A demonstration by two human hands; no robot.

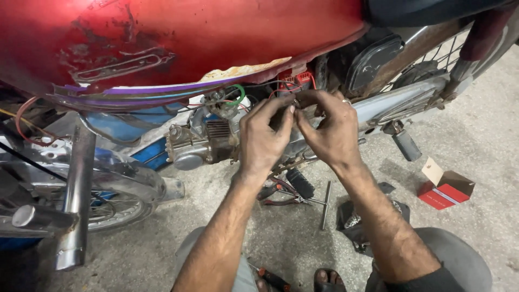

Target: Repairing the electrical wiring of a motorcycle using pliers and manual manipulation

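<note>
A red, scratched metal fuel tank [178,43] with purple stripes fills the top of the view, part of a motorcycle standing on a grey concrete floor [476,135]. Under the tank sits the dull silver finned engine [203,143], and to the left hangs a chromed front fork tube [78,184] beside the front wheel. At the right, a small open red-and-white cardboard box [446,186] rests on the floor, well apart from the bike. Between the person's forearms lies a slim steel T-handle wrench [323,203], just beside red-handled pliers [278,192]. The left hand [262,140] and the right hand [332,132] meet just below the tank's rear edge, near a small red plastic connector block [300,78]. Both hands have fingertips pinched together on a thin bundle of dark wiring [292,103]; the piece itself is mostly hidden by the fingers, so the exact thing held cannot be told. What shows of the wiring seems to run roughly level from one hand to the other, its long axis left to right across the view, with strands rising toward the connector block. As a judgement, the risk is that a hard pull could tear a thin strand from the connector, or that bare ends could touch the metal frame; the cramped gap under the tank and fingers blocking the view would cause it.
</note>
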